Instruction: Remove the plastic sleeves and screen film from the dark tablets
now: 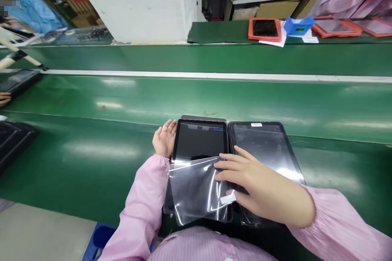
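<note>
A black tablet (200, 140) lies on the green bench, its lower half covered by a loose clear film (196, 189) with a small white label (228, 198) at its right edge. My left hand (165, 138) rests at the tablet's upper left edge, palm turned up and fingers apart, with nothing in it. Over the film's right side is my right hand (260, 183), its fingers spread and touching the film. To the right lies a second tablet (263, 142) with a glossy cover and a white sticker at its top; my right hand partly hides it.
Stacked black tablets (14, 142) sit at the left edge. Beyond the bench runs a green conveyor (196, 98) with a white rail. Red-framed tablets (265, 28) and a blue holder (298, 26) stand at the far right. Other people are at both far sides.
</note>
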